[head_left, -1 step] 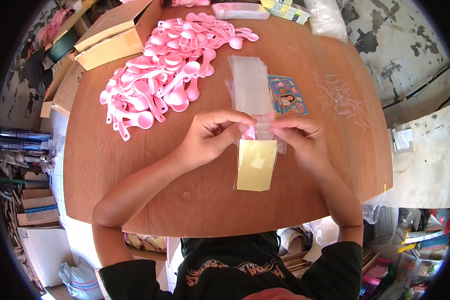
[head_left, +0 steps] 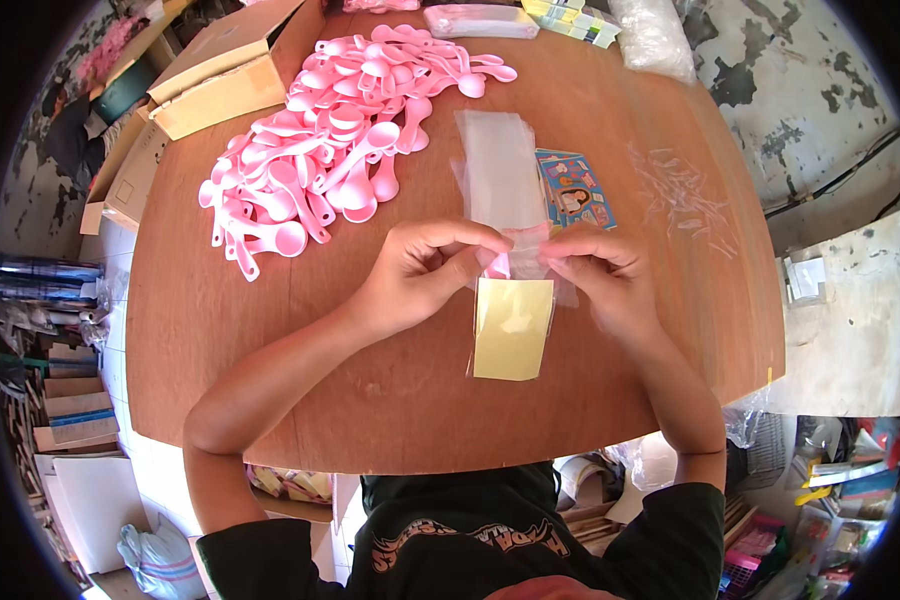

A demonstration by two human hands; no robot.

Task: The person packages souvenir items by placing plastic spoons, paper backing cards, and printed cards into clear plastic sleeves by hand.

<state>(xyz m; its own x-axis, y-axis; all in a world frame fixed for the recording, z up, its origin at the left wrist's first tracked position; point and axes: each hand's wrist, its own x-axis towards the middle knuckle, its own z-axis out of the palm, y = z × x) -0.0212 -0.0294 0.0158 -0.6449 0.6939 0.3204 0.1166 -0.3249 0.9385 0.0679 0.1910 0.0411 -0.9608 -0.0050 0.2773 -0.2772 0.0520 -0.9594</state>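
My left hand (head_left: 425, 268) and my right hand (head_left: 610, 272) face each other over the middle of the table, fingers pinched. Between them they grip the upper part of a clear plastic bag (head_left: 523, 256). A pale yellow card (head_left: 515, 330) shows in the bag's lower part. Something pink (head_left: 499, 265) peeks out by my left fingertips; its shape is mostly hidden. Just beyond my hands lies a stack of clear plastic bags (head_left: 500, 165). Partly under its right side are blue printed cards (head_left: 578, 190). A large heap of pink measuring spoons (head_left: 320, 150) spreads to the left.
On the wooden table (head_left: 370, 410), thin clear plastic strips (head_left: 685, 200) lie to the right. A cardboard box (head_left: 225, 75) stands far left. Along the far edge are a plastic-wrapped pack (head_left: 480, 22), yellowish packs (head_left: 573, 18) and a white plastic roll (head_left: 653, 38).
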